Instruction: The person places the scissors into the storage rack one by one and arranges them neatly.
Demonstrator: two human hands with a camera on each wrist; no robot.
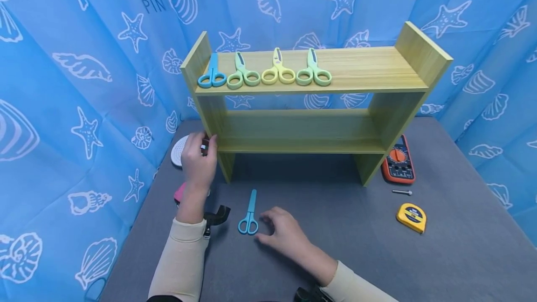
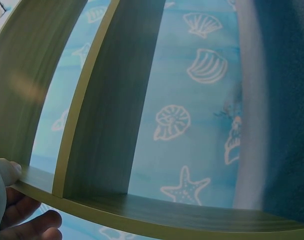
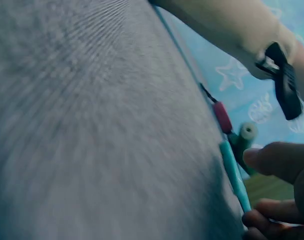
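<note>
A light wooden shelf (image 1: pixel 299 146) stands on the grey table. My left hand (image 1: pixel 198 164) holds its left side panel; in the left wrist view the thumb lies on the panel's inner face and the fingers (image 2: pixel 39 220) on the outer. Blue scissors (image 1: pixel 250 209) lie on the table before the shelf, blades pointing away from me. Just right of their handles is my right hand (image 1: pixel 285 232), thumb and fingers spread apart with nothing between them. Along the top board lie blue scissors (image 1: pixel 213 71), green scissors (image 1: pixel 241 66), yellow scissors (image 1: pixel 277 63) and another green pair (image 1: pixel 312 64).
Right of the shelf are an orange-edged multimeter (image 1: pixel 398 162), a bolt (image 1: pixel 402 192) and a yellow tape measure (image 1: pixel 411 217). A white round object (image 1: pixel 178 151) and a pink object (image 1: pixel 180 194) sit at the left, partly behind my left arm. A blue shell-print curtain (image 1: pixel 109 106) surrounds the table.
</note>
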